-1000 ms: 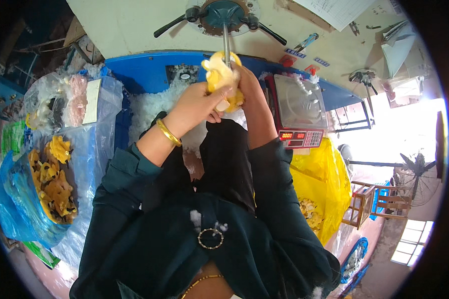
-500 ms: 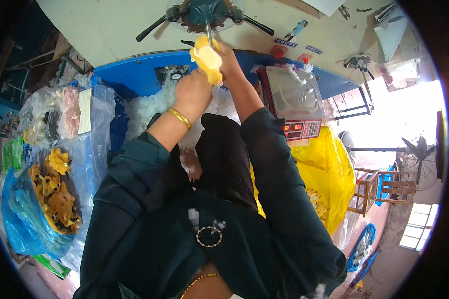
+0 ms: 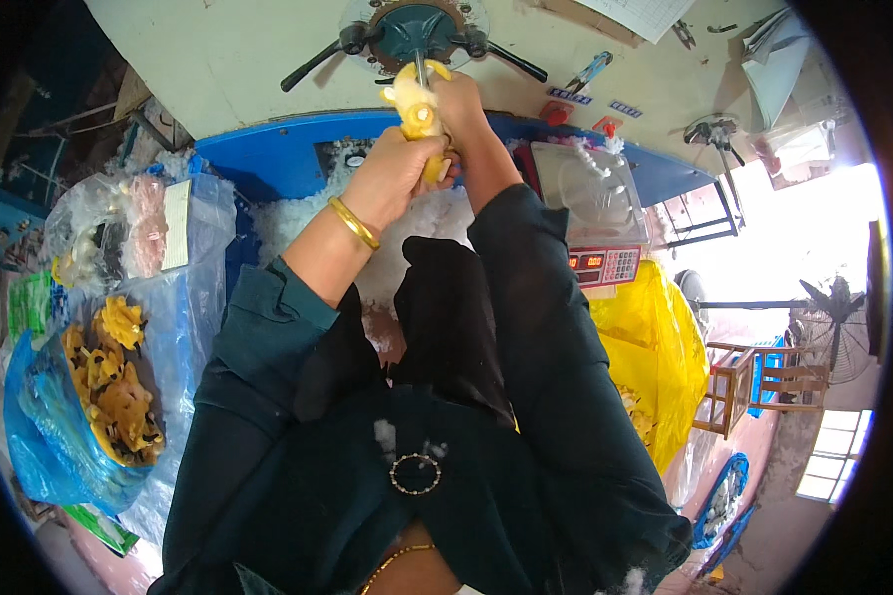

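Observation:
A small yellow and cream plush toy (image 3: 415, 97) sits against the end of a metal nozzle (image 3: 421, 67) that juts from the machine panel. My left hand (image 3: 397, 177) is closed round the toy's lower end. Up by the nozzle, my right hand (image 3: 458, 107) grips the toy's upper right side; part of its fingers is hidden behind the toy. White fluffy stuffing (image 3: 437, 216) lies below my hands, in the blue-edged trough (image 3: 278, 149).
At left, a blue plastic bag (image 3: 45, 436) holds several flat yellow plush skins (image 3: 119, 397). Right of my arm stand a scale (image 3: 605, 266) with a red-lit display and a yellow bag (image 3: 655, 347). Black lever handles (image 3: 318, 67) flank the nozzle. Pliers (image 3: 589, 71) lie on the panel.
The toy has turned and now shows a round yellow part in its cream area. My left hand has shifted slightly right and its grip has changed; my right hand stays near the nozzle.

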Demonstrator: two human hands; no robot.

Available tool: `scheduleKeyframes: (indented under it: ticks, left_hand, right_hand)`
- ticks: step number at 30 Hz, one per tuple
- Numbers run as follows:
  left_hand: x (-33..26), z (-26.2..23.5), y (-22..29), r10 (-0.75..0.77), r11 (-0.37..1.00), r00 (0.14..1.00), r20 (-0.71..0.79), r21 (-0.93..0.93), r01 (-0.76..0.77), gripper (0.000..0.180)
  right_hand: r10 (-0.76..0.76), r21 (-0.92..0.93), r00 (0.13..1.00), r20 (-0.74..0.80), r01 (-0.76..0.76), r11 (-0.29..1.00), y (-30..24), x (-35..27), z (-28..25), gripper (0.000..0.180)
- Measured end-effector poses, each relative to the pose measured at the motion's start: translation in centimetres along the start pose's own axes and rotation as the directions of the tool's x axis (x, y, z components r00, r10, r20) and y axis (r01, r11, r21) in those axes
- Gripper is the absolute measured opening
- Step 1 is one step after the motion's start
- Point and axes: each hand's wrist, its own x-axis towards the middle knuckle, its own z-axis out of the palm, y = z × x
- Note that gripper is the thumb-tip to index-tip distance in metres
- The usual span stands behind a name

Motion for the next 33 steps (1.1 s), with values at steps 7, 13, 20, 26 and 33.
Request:
scheduleKeyframes:
  ticks: [7,13,20,26,33]
  left_hand:
    - [-3.4,-1.3,-1.3,-0.115,0.988,0.984,0.138,-0.085,0.127,0.021]
    - [-1.7,-4.6,0.5,-0.223,0.973,0.973,0.054,-0.043,0.226,0.021]
    - [2.0,-5.5,1.1,-0.157,0.984,0.977,0.147,-0.066,0.168,0.024]
    - [-1.8,-6.3,0.7,-0.094,0.991,0.993,0.073,0.098,0.087,0.032]
    - [4.9,-8.5,0.2,0.069,0.963,0.982,0.176,0.245,-0.112,0.029]
  right_hand:
    - [0.055,0.030,0.997,0.044,-0.056,0.998,1.1,-5.9,-1.7,0.036]
    - [0.096,-0.128,0.981,0.170,-0.075,0.989,-0.5,-5.5,-2.3,0.032]
    - [-0.027,-0.123,0.999,0.033,0.031,0.992,0.1,-1.7,-0.9,0.039]
    - [0.296,0.560,0.955,0.018,-0.255,0.788,-3.6,-11.3,-0.9,0.031]
    - [0.095,0.255,0.979,-0.180,-0.046,0.966,-1.0,-6.5,0.0,0.036]
